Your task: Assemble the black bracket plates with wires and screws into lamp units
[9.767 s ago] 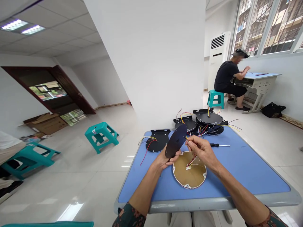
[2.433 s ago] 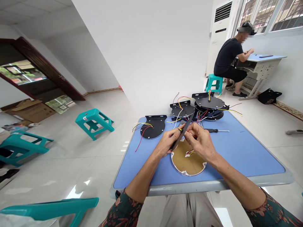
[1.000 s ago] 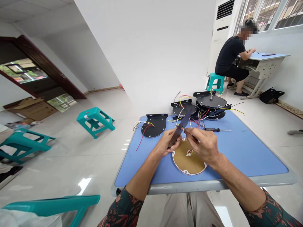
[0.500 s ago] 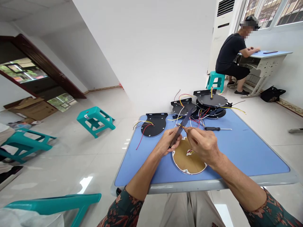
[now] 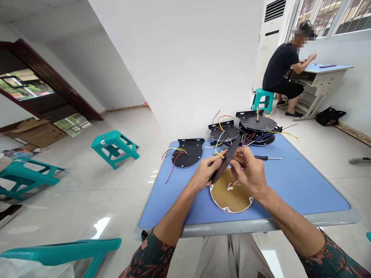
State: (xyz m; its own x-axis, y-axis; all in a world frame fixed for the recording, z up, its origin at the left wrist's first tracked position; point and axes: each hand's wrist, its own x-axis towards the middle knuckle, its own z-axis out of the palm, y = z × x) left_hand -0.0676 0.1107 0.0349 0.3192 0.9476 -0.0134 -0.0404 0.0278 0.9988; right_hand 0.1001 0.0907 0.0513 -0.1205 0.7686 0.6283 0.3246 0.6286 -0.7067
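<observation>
Just above the round tan circuit board point(image 5: 230, 197), both hands work over a black teardrop plate point(image 5: 227, 164), which tilts up with its narrow end pointing away from the person. Compared with half a second earlier, the plate leans further to the right and shows more of its flat face, and the right hand point(image 5: 249, 172) has risen and moved in closer to it. The left hand point(image 5: 204, 173) has its grip clamped on the plate's lower edge. The right hand's grip is pinched together on the yellow and red wires point(image 5: 219, 155) at the plate's edge.

Two hands, one held plate and one tan board are at the centre of the blue table point(image 5: 295, 197). Beyond the board and to its left lies one black plate point(image 5: 187, 156) trailing wires. Straight beyond the board lies a second point(image 5: 224, 132), and beyond it to the right sits one stack of plates point(image 5: 257, 123), its count hidden. One screwdriver point(image 5: 266, 157) lies beyond the board, to the right. Far beyond the board, one co-worker point(image 5: 279, 65) sits at a desk point(image 5: 327, 71).
</observation>
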